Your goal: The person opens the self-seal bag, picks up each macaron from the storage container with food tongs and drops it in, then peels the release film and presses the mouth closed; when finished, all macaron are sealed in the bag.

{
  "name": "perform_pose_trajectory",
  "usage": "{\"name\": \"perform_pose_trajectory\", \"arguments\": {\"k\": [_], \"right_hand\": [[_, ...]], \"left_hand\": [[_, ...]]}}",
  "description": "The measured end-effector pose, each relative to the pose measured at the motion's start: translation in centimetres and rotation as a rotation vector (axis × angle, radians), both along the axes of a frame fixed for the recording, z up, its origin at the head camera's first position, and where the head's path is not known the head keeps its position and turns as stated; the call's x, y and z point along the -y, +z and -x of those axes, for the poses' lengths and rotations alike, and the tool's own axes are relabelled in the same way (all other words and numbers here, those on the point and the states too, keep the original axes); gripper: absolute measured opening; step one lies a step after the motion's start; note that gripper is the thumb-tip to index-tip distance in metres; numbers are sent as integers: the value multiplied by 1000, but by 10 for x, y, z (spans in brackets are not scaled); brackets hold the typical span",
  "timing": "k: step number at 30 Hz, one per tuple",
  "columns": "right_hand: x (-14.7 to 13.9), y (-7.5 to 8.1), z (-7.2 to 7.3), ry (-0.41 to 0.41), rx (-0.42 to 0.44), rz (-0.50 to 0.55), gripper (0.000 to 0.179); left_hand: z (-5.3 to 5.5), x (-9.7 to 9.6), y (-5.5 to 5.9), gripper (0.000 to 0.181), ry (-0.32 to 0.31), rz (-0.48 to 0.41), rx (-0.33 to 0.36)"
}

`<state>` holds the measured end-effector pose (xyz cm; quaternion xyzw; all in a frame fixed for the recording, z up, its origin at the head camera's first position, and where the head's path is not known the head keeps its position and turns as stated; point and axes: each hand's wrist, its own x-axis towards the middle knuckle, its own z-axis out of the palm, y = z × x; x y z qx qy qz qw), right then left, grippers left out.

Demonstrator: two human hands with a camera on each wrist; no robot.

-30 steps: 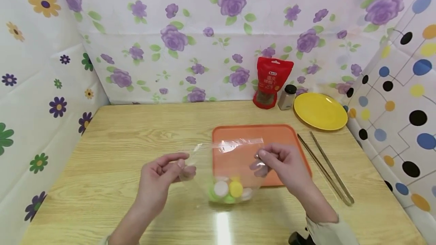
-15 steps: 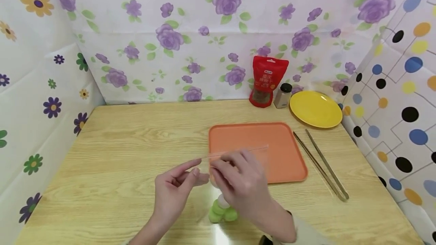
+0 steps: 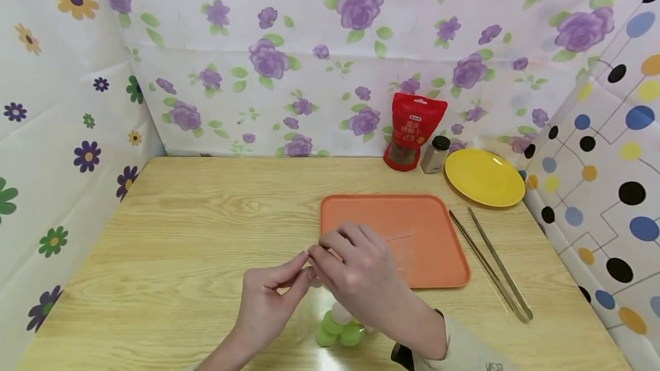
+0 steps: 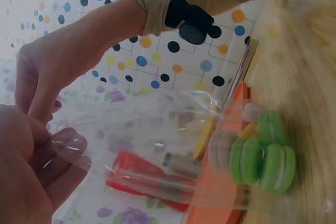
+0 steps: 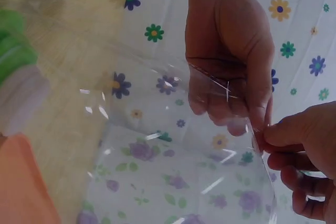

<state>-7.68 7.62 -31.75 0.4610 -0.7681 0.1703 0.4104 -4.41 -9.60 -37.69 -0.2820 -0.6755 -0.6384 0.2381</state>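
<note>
A clear zip bag hangs upright with its zip edge at the top. Macarons, mostly green with pale and yellow ones, lie at its bottom, low over the wooden table. With thumb and index finger, my left hand pinches the bag's left top corner. At that same corner, my right hand pinches the zip edge, its fingertips touching the left ones. The right hand covers much of the bag in the head view, while the bag's far right corner shows beyond it over the orange tray.
Metal tongs lie right of the tray. Behind them are a yellow plate, a black-capped jar and a red pouch. Patterned cloths hang at the back and both sides of the wooden table.
My right hand has left the bag's right side and crossed left to its left top corner, where it now pinches the zip edge beside my left fingers. The bag has turned more edge-on.
</note>
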Motion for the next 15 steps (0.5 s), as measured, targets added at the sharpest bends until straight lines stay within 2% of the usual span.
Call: {"name": "perform_pose_trajectory", "arguments": {"k": [4,7,12,15], "right_hand": [[-1,3,0,-6,-58,-36,14],[-2,1,2,23,-62,17,20],[-5,-3,13,132,46,199,17],[-11,-3,21,193,158,327,10]], "left_hand": [[-1,0,2,56,25,54,-38],[-1,0,3,56,20,74,-41],[2,0,3,52,16,83,-53],[2,2,0,50,-2,63,-26]]}}
